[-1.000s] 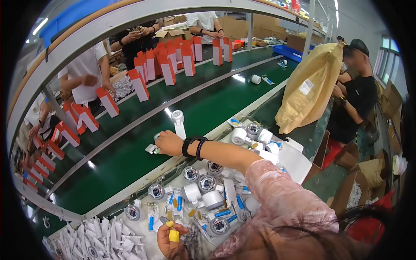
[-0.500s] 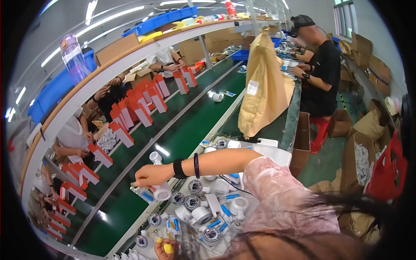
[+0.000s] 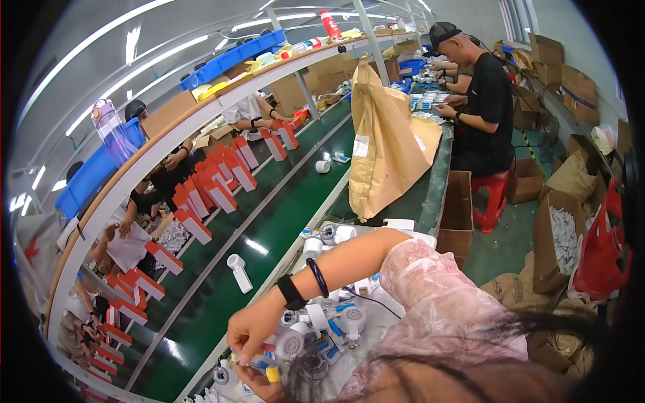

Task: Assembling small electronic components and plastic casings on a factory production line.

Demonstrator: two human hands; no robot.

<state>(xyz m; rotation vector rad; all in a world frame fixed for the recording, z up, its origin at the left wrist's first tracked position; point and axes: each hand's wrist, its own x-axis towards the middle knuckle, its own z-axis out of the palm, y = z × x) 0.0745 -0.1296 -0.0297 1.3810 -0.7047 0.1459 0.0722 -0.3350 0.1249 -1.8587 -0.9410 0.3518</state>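
My right hand (image 3: 250, 330), wearing a black wrist strap and a dark bangle, bends down at the belt-side edge of the work surface. Its fingers close on a small clear packet with a blue part (image 3: 261, 363). Against that palm is a white handheld device with a round grille (image 3: 291, 344); whether it is gripped or only touched is unclear. My left hand (image 3: 259, 385), with a yellow finger cover (image 3: 272, 373), meets the packet from below, its fingers partly hidden. Beside both hands lies a pile of similar white devices (image 3: 353, 319) and blue-and-white packets.
A green conveyor belt (image 3: 201, 295) runs along the left, carrying another white device (image 3: 238, 272). Beyond it stand red-and-white boxes (image 3: 195, 227) and several workers. A large brown paper sack (image 3: 386, 154) stands ahead. On the right, a person in black (image 3: 487, 101) sits working.
My right hand has come back from over the belt toward me, bringing the packet and a white device down to my left hand. The view has shifted, and the device on the belt shows more fully.
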